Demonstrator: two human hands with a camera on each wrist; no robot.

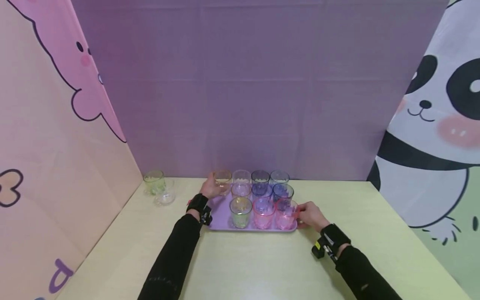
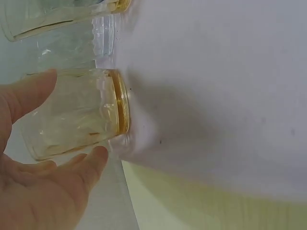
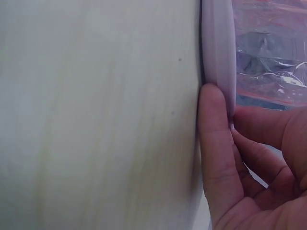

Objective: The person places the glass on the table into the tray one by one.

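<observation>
A purple tray (image 1: 221, 214) lies on the table with several clear, smoky, green and pink glasses standing in rows on it. At its back left corner, my left hand (image 1: 211, 187) grips an amber glass (image 1: 223, 178). In the left wrist view the thumb and fingers lie on opposite sides of this amber glass (image 2: 76, 112), whose base meets the tray. My right hand (image 1: 311, 216) pinches the tray's front right corner, beside a pink glass (image 1: 286, 216). The right wrist view shows one finger along the outside of the tray rim (image 3: 218, 52) and the thumb at its inner side.
A green glass (image 1: 154, 182) and a small clear glass (image 1: 166, 196) stand on the table (image 1: 262, 266) at the back left. A purple backdrop (image 1: 247, 91) rises behind the tray. Printed panels stand at both sides, with a panda (image 1: 423, 146) on the right.
</observation>
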